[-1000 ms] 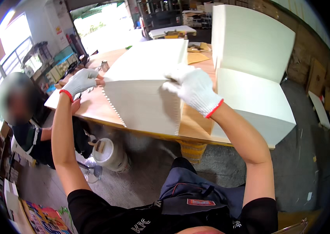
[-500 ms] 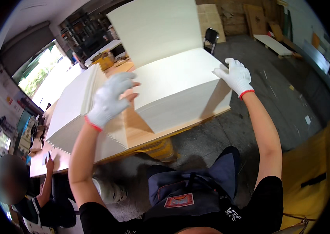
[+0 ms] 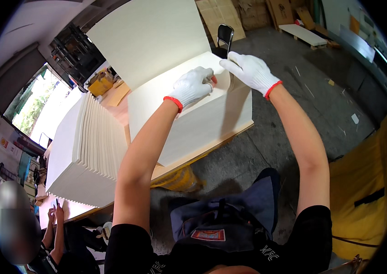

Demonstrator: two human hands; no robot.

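Observation:
A tall stack of white paper sheets (image 3: 193,132) stands on the wooden table in front of me. My left hand (image 3: 192,86), in a white knitted glove with a red cuff, lies on top of the stack. Its fingers are loosely bent and its fingertips are bare. At the stack's right end my right hand (image 3: 252,72), gloved the same way, holds the corner of the upper sheets, which curve upward there. Its fingertips are partly hidden. Behind the stack a large cream-white sheet (image 3: 152,41) stands upright.
A second stack of white sheets (image 3: 83,155), stepped along its edge, stands to the left on the table. A seated person (image 3: 56,237) is at the table's left end. A black chair (image 3: 224,35) stands beyond, and a yellow cover (image 3: 362,182) hangs at right.
My left hand has moved right, from the gap between the stacks onto the near stack. My right hand has shifted inward, and the sheets' corner is now bent up. My view has turned.

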